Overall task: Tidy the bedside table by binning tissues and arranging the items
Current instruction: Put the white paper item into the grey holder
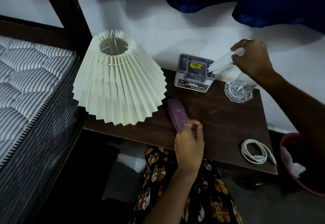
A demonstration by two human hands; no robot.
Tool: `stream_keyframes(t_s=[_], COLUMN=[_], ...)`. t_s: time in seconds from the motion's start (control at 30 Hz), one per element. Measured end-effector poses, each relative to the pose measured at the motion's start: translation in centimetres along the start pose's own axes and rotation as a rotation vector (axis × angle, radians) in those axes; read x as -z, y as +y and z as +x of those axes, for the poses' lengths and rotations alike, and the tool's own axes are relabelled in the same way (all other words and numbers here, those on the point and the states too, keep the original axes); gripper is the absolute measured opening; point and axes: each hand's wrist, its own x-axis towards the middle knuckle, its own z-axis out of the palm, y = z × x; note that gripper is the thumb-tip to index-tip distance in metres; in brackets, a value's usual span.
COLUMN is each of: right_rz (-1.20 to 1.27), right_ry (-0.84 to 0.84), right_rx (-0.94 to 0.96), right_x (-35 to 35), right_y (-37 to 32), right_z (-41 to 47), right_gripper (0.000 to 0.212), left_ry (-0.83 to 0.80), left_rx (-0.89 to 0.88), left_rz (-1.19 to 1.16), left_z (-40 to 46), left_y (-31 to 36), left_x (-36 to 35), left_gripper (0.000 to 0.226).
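The left hand (189, 144) grips the purple case (177, 114) to straighten it, while beyond it the right hand (251, 60) pinches a tissue (220, 64) for binning.

Bedside table (219, 118) bears lamp (119, 83), organizer (193, 74), glass (238, 90), cable (255, 151).

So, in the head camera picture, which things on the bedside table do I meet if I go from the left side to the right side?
Pleated lampshade → purple case, held by the left hand → grey organiser → white tissue, pinched by the right hand → glass → coiled white cable.
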Motion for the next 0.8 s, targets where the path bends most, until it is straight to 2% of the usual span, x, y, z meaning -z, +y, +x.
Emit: stream_keyframes(t_s=[0.3, 0.53, 0.8], right_rz=[0.063, 0.008, -0.035], right_ry=[-0.069, -0.068, -0.101], right_rx=[0.045, -0.038, -0.014], right_x=[-1.6, -2.5, -3.2], right_y=[-1.5, -1.1, -0.5], right_z=[2.1, 2.2, 2.2], right_gripper=[0.023, 0.027, 0.028], left_ry=[0.011, 0.016, 0.013], left_rx=[-0.006, -0.001, -0.016], left_rz=[0.017, 0.025, 0.038], left_z=[0.2, 0.5, 0.6], left_y=[0.1, -0.1, 0.0], left_x=[0.1, 0.0, -0.3], left_gripper=[0.01, 0.01, 0.012])
